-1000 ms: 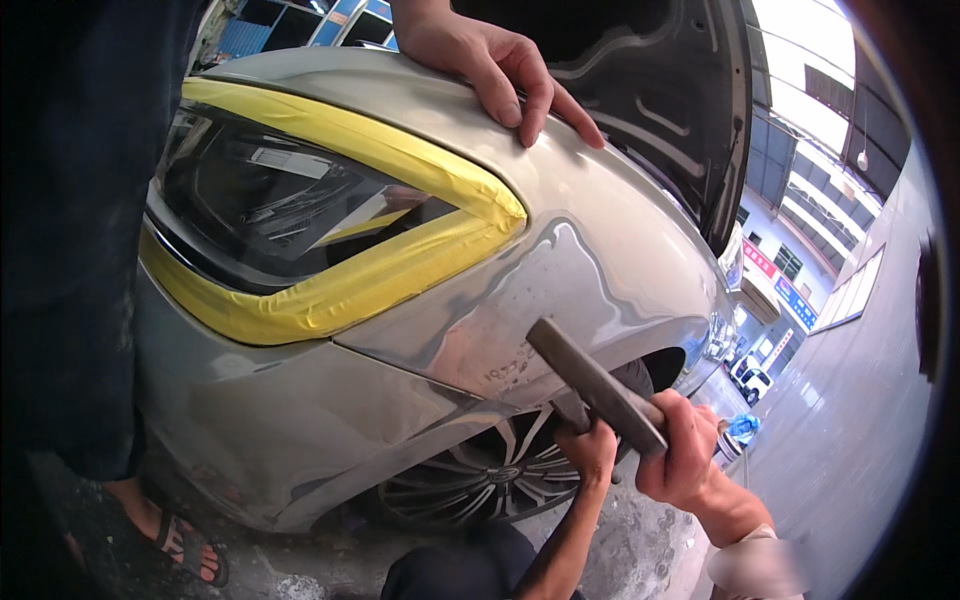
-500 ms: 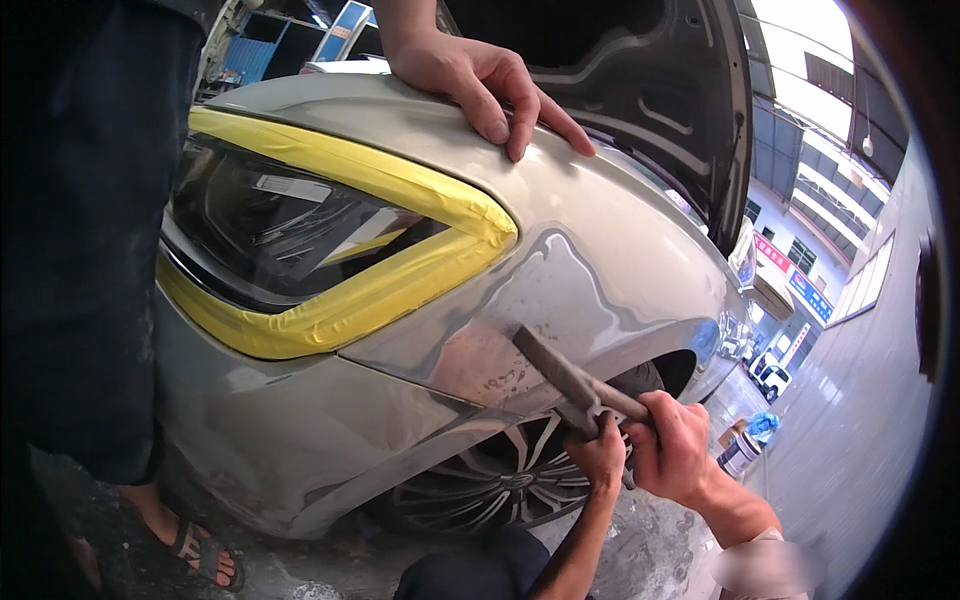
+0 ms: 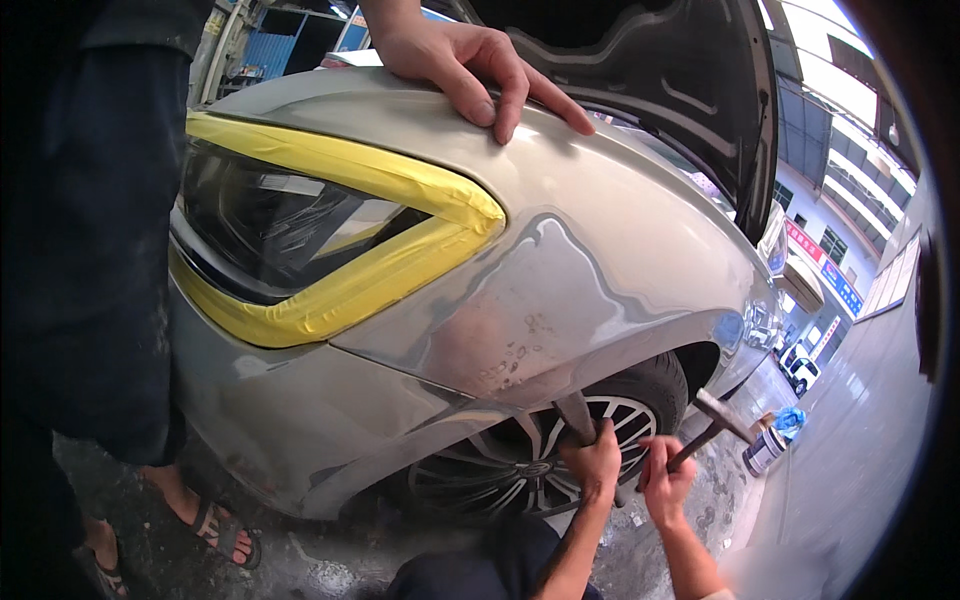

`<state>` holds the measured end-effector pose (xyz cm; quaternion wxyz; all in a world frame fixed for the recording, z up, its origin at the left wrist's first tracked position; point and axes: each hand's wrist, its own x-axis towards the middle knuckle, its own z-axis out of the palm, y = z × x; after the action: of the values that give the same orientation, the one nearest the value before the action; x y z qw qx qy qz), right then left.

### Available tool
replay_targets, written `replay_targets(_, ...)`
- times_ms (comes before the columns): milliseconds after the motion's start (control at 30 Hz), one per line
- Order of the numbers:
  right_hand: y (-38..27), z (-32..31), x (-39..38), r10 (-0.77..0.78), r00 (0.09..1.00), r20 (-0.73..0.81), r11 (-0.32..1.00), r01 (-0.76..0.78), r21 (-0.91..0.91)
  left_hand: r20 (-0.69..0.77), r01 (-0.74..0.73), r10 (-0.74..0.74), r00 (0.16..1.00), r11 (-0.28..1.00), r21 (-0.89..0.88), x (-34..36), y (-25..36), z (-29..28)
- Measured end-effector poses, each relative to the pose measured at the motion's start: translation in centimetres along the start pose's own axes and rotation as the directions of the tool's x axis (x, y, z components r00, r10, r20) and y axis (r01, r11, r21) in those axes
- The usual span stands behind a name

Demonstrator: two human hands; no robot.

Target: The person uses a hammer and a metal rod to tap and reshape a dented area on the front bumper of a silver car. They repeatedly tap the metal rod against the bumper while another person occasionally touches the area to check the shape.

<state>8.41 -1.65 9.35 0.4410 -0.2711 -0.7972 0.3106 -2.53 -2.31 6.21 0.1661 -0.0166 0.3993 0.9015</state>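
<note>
My left hand [image 3: 594, 458] is wrapped round a thick dark bar [image 3: 574, 416]. The bar's upper end goes behind the lower edge of the car fender [image 3: 560, 300], at the wheel arch, and is hidden there. My right hand [image 3: 668, 483] grips a hammer [image 3: 722, 418] by its handle, its head up and to the right, clear of the fender. Low on the fender, near the bar, is a sanded patch [image 3: 505, 350] with small dark marks. Just beyond my hands is the wheel [image 3: 540, 470] with its dark and silver spokes.
Another person's hand [image 3: 480, 80] rests on the fender's top, below the raised hood [image 3: 660, 80]. Yellow masking tape [image 3: 375, 290] frames the headlight [image 3: 280, 225]. A person's leg [image 3: 120, 260] and sandalled foot [image 3: 222, 530] are at the left. A can [image 3: 764, 452] stands right of the wheel.
The hammer has swung away from the sanded patch, down and to the right, with my right hand. My left hand still holds the bar, a little lower. The view has shifted slightly.
</note>
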Motion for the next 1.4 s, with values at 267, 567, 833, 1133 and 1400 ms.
replay_targets(267, 19.2, -1.3, -6.3, 0.146, 0.977, 0.159, 0.985, -0.158, 0.071, 0.092, 0.093, -0.087, 0.992, 0.993, -0.069, 0.7, -0.9, -1.6)
replay_targets(567, 21.6, -4.2, -3.1, 0.152, 0.980, 0.127, 0.984, -0.163, 0.078, 0.122, 0.158, -0.142, 0.982, 0.978, -0.135, 0.9, -2.7, 1.0)
replay_targets(833, 22.3, -1.5, -3.2, 0.252, 0.964, -0.084, 0.958, -0.237, 0.161, 0.079, 0.094, -0.080, 0.994, 0.978, -0.185, 0.4, -1.1, 0.7)
replay_targets(1133, 24.2, 0.2, -2.8, 0.181, 0.947, -0.264, 0.975, -0.137, 0.175, 0.133, 0.094, -0.068, 0.989, 0.976, -0.196, 0.5, -1.4, 0.5)
replay_targets(1400, 23.3, 0.1, -2.8, 0.135, 0.959, -0.250, 0.986, -0.105, 0.129, 0.097, 0.068, -0.051, 0.994, 0.980, -0.186, 0.4, -1.3, 0.5)
